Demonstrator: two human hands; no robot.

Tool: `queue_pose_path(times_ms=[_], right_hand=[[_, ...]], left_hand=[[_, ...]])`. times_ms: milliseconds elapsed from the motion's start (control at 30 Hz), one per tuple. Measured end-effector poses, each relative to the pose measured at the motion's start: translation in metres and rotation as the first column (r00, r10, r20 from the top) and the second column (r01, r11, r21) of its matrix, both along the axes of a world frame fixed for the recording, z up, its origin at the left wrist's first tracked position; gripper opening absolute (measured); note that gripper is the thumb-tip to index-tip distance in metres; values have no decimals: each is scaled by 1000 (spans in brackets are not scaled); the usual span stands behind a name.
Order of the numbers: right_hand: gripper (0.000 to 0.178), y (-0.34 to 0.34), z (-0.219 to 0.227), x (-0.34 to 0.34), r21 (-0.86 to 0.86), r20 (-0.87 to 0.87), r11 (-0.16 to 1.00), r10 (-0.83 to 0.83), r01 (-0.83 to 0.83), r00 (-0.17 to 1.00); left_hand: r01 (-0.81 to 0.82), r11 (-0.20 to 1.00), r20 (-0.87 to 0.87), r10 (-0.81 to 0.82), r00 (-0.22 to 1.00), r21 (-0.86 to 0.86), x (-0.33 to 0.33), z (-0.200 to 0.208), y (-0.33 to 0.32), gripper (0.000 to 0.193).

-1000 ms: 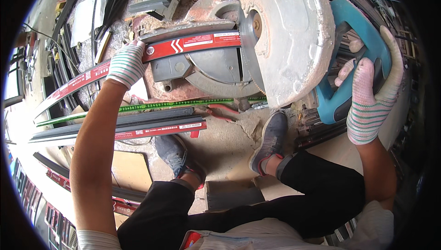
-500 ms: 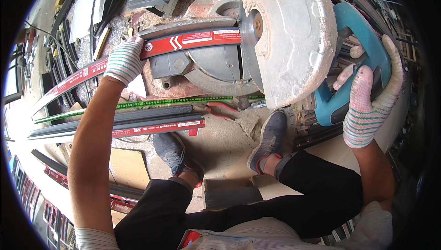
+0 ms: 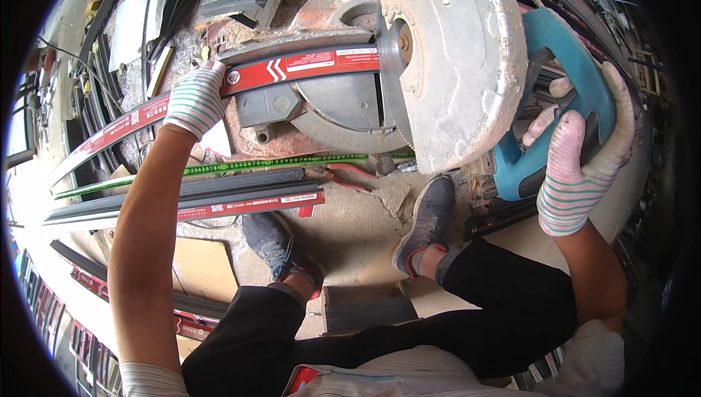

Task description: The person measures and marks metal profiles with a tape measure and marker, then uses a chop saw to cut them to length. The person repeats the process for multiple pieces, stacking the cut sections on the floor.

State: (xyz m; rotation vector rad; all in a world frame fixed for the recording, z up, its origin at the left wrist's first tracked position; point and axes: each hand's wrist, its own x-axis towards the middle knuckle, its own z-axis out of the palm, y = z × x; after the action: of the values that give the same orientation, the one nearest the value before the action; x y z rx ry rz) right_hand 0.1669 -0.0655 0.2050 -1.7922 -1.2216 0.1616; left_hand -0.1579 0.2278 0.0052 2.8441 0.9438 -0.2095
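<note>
My left hand [image 3: 196, 101], in a striped knit glove, is closed on a long profile bar [image 3: 252, 74] covered in red film. The bar lies along the metal fence [image 3: 299, 44] of a mitre saw, and its right end reaches the toothed blade [image 3: 392, 50]. A dusty grey guard [image 3: 467, 61] hides much of the blade. My right hand [image 3: 573, 185], gloved alike, is wrapped round the saw's teal handle [image 3: 584, 79], with some fingertips showing through the handle's opening. Beneath the bar sits the saw's grey turntable [image 3: 339, 101].
A green tape measure [image 3: 285, 161] stretches along the near side of the saw. Several dark profiles [image 3: 241, 187] lie closer to me, beside red-handled pliers [image 3: 350, 178]. My shoes [image 3: 434, 211] stand on the floor just below. Offcuts and more profiles crowd the far left.
The saw head and its teal handle have shifted slightly left, and my right hand has moved with them. My left hand and the bar hold almost the same place.
</note>
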Motion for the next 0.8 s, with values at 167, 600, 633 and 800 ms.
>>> queue_pose_path(times_ms=[167,600,633,800], right_hand=[[59,-2,-2,1,8,-6,999,40,-40,999],[57,-7,-10,3,49,-3,996,81,-81,997],[57,-6,-10,2,52,3,995,80,-80,997],[56,-6,-9,-2,56,-33,997,51,-50,998]], left_hand=[[13,1000,21,-13,1000,11,-5,-6,4,33],[-20,999,-26,20,999,-31,2,4,0,30],[-19,999,-23,18,1000,-26,2,4,0,30],[-12,999,-22,11,1000,-34,1,2,0,32]])
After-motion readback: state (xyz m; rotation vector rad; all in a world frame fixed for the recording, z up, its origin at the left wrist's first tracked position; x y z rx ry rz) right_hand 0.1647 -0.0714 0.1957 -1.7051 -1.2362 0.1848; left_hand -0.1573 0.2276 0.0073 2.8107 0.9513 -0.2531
